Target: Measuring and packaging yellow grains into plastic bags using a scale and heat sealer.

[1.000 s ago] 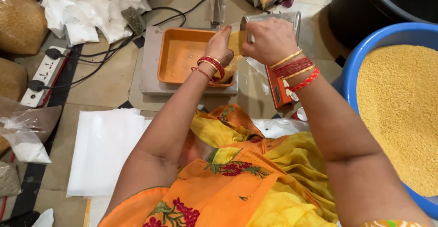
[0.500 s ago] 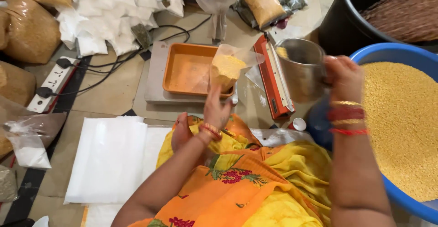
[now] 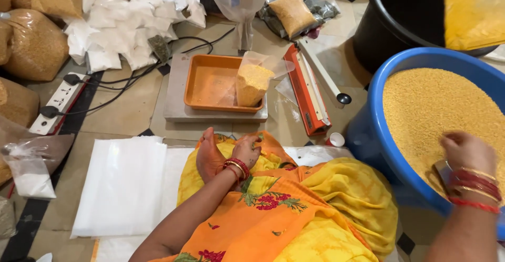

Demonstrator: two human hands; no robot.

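1. Head view: a tiled floor (image 3: 131, 114) crowded with filled sacks, a heap of empty white bags at 11 o'clock, and a flat stack of clear bags (image 3: 123, 185) at 8 o'clock.
2. The step in hand looks like scooping: the right hand (image 3: 465, 154) at 3 o'clock dips into the blue tub (image 3: 368, 135) of yellow grain, closed round a metal scoop (image 3: 444, 173).
3. The left hand (image 3: 246, 151), loosely curled and holding nothing, rests on the person's lap near centre.
4. The clear pouch (image 3: 252, 83), partly filled with grain, mouth open, stands upright in the orange tray (image 3: 210, 83) on the grey scale at 12 o'clock.
5. Topping up would call for a steady pour into that floppy mouth.
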